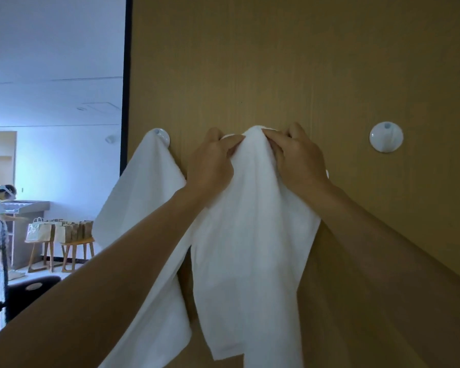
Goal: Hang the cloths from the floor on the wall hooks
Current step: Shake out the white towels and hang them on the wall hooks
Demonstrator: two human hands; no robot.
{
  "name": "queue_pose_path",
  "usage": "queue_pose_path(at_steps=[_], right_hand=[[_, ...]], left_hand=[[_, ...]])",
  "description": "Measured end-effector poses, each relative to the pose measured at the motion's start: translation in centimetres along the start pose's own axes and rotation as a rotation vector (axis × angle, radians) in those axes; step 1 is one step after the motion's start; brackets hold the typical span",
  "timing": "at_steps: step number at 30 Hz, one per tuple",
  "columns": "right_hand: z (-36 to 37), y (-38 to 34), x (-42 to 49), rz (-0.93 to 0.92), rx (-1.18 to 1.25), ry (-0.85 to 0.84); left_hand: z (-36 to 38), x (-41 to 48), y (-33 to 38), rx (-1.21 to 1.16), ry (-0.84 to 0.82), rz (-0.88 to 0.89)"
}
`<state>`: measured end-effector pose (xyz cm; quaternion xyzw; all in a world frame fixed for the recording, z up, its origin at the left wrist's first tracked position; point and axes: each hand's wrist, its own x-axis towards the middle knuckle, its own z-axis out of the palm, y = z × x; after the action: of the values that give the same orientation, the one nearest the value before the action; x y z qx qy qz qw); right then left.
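The left hand (210, 160) and right hand (295, 158) each pinch the bunched top of a white cloth (250, 221) in curled fingers (230, 142), pressing it over the middle hook (228, 136), which is mostly hidden behind them. Left of the fingers, a hung cloth (138, 195) already drapes from the left hook (161, 135). Well right of them, the right hook (386, 136) is bare. One cloth looks done and this one nearly so; any further cloths are out of view.

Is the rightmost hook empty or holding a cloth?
Empty: the rightmost hook is fully bare against the wooden wall; nothing hangs on it.
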<state>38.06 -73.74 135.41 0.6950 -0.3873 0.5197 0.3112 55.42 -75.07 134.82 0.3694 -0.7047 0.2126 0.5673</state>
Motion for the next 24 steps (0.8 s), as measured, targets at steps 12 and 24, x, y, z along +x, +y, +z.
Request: queue_pose_path(at_steps=[12,24], right_hand=[[-1.9,-2.3,-0.3,0.267,0.208,-0.147],[-2.3,-3.1,-2.2,0.274,0.164,-0.164]], left_hand=[[-0.8,-1.2,2.7,-0.176,-0.229,-0.144],[-0.5,-2.9,3.7,-0.172,-0.228,-0.140]])
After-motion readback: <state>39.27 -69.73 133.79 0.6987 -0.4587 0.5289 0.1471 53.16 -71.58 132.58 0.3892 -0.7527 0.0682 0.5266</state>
